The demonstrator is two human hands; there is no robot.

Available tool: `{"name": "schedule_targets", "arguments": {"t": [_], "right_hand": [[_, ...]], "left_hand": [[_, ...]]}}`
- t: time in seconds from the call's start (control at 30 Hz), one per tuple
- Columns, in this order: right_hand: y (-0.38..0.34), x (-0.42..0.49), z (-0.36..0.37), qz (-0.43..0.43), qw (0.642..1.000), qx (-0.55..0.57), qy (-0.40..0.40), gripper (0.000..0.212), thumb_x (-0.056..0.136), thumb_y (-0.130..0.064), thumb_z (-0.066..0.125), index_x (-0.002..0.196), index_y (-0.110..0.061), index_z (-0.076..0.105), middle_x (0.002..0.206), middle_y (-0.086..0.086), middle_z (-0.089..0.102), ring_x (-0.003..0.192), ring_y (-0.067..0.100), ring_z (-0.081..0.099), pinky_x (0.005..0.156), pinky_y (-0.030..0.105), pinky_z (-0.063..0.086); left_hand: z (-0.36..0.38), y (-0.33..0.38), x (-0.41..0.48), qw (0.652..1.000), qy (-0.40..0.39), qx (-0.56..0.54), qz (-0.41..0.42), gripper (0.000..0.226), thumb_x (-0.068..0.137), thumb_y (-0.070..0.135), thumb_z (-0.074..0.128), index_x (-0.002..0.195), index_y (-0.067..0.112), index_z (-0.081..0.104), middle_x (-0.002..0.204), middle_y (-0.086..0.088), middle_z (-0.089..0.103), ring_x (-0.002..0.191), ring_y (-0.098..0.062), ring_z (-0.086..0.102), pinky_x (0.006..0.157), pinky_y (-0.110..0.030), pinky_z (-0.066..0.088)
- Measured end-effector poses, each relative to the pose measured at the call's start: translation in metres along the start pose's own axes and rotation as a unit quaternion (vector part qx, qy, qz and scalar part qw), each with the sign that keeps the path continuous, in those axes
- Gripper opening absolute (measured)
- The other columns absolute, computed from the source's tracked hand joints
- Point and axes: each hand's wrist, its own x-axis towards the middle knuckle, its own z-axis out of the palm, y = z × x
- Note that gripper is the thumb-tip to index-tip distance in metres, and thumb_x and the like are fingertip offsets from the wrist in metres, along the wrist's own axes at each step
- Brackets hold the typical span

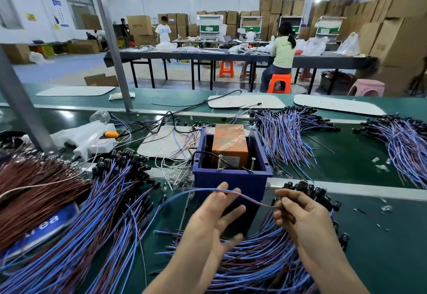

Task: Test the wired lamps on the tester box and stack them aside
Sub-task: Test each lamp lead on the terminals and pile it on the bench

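Many wire bundles [111, 203], green bench [381, 259], warehouse

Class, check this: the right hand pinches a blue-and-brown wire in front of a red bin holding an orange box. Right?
Not quite: the head view shows the bin is blue, not red. The right hand does pinch the wire in front of it, and the orange box sits inside.

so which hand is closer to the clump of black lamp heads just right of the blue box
Right. The right hand, pinching a wire, sits just in front of the black lamp heads. The left hand is open further left, in front of the blue box.
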Motion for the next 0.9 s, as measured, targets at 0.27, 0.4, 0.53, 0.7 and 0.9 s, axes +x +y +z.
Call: {"name": "schedule_targets", "arguments": {"t": [0.27,0.4,0.53,0.7,0.9], "right_hand": [[0.009,0.011,-0.015,-0.016,0.983,-0.174,0.053,0.023,0.097,0.0,0.047,0.093,-0.011,0.066,0.07,0.012,0.061,0.05,0.015,0.057,0.049,0.028,0.048],[0.013,0.019,-0.025,-0.06,0.926,-0.36,0.101,0.021,0.096,-0.005,0.05,0.099,-0.021,0.064,0.069,0.009,0.064,0.043,0.01,0.05,0.041,0.021,0.038],[0.012,0.022,-0.029,-0.079,0.878,-0.462,0.097,0.024,0.097,-0.005,0.048,0.109,-0.019,0.063,0.066,0.006,0.064,0.031,0.007,0.034,0.032,0.017,0.028],[-0.002,0.021,-0.023,-0.067,0.774,-0.623,0.094,0.03,0.099,-0.042,0.044,0.1,-0.024,0.068,0.062,-0.008,0.051,0.05,0.008,0.043,0.045,0.023,0.032],[-0.017,0.004,0.01,-0.094,0.758,-0.642,0.062,0.047,0.092,-0.065,0.033,0.088,-0.036,0.07,0.086,-0.001,0.06,0.07,0.018,0.058,0.053,0.025,0.038]], "left_hand": [[-0.008,0.011,0.004,0.988,0.094,-0.036,0.116,0.03,0.092,0.02,0.047,0.08,0.011,0.072,0.089,-0.009,0.074,0.06,-0.009,0.062,0.059,-0.019,0.055],[-0.011,0.014,0.008,0.98,0.095,-0.04,0.172,0.028,0.096,0.021,0.042,0.104,0.009,0.066,0.088,-0.01,0.074,0.064,-0.009,0.066,0.063,-0.016,0.055],[-0.013,0.015,0.008,0.972,0.081,0.005,0.222,0.033,0.086,0.03,0.046,0.112,0.015,0.062,0.086,-0.007,0.074,0.064,-0.009,0.065,0.065,-0.016,0.054],[-0.012,0.011,0.014,0.946,0.005,0.253,0.203,0.032,0.089,0.037,0.043,0.103,0.019,0.066,0.068,-0.001,0.069,0.05,-0.006,0.051,0.053,-0.015,0.044],[-0.007,0.005,0.029,0.92,-0.044,0.361,0.144,0.023,0.1,0.024,0.045,0.099,0.022,0.067,0.059,0.005,0.066,0.044,-0.005,0.046,0.048,-0.014,0.037]]}}
